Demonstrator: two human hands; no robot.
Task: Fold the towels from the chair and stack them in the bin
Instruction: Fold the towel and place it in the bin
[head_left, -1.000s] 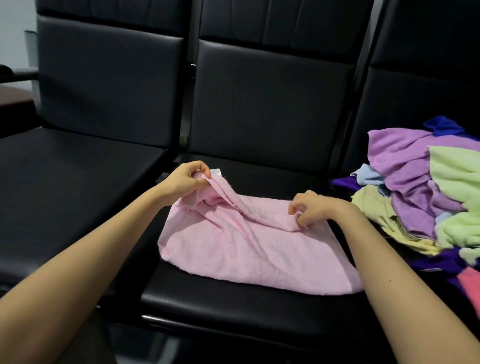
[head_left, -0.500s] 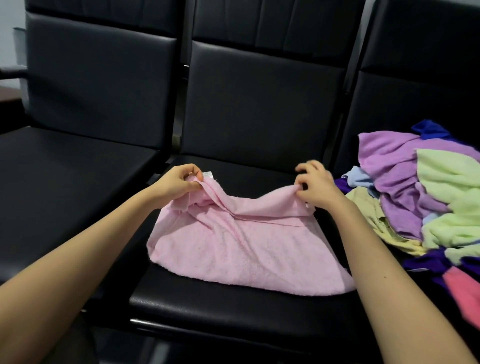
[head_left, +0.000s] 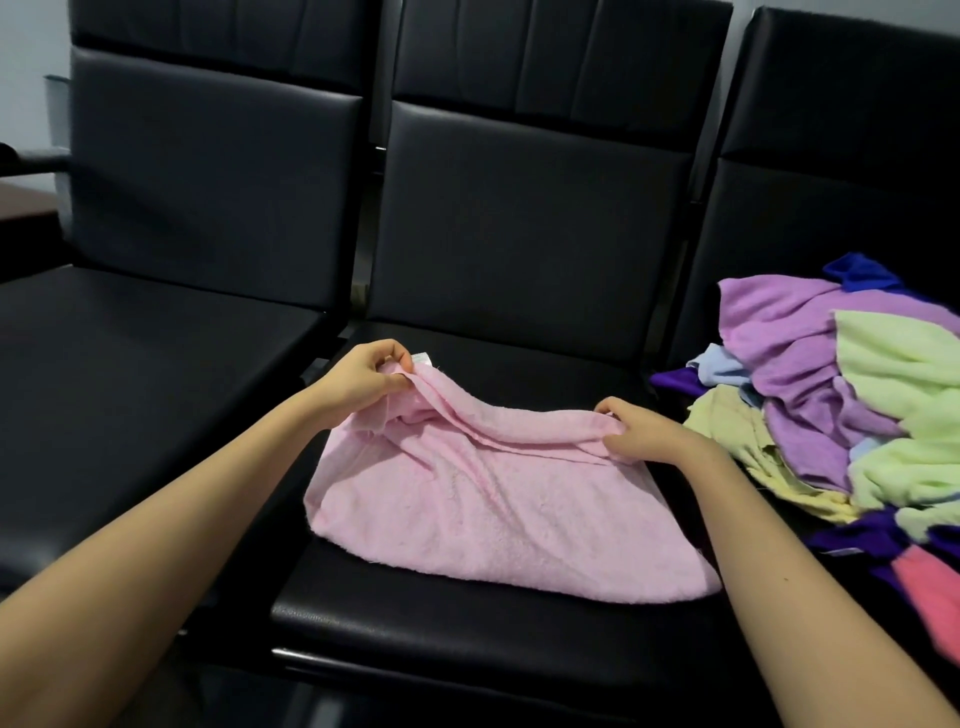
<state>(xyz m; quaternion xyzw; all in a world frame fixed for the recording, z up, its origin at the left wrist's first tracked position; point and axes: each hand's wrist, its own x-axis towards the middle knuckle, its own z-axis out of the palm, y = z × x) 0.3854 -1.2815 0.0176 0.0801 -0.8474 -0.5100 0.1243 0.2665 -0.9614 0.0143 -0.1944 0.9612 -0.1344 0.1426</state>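
The soft pink terry towel (head_left: 498, 509) lies on the cushion of the middle black leatherette chair (head_left: 467, 629), its fuzzy nap matte against the smooth, faintly glossy seat. It is doubled over. The near edge is a rounded fold running from 7 to 4 o'clock, and the far edges gather into ridges and long creases toward 12.

My left hand (head_left: 358, 379) holds the corner at the towel's 11 o'clock, with the fingers curled and the thumb pressed down so the cloth is pinched between them. A small white label (head_left: 422, 358) pokes out just past my fingertips. My right hand (head_left: 649, 431) grips the far edge at 2 o'clock, fingers curled round the layered hem. Between my hands the edge dips in a shallow curve and shows thin stacked layers.

At 3 o'clock, on the seat of the right-hand black chair (head_left: 831, 156), sits a loose heap of crumpled towels (head_left: 810, 415) in lilac, pale green, pale yellow, light blue, deep purple, royal blue and coral. Its yellow edge lies near my right wrist, but I cannot tell whether they touch. At 9 o'clock stands a matching left-hand black chair (head_left: 130, 374) with flat padded panels.
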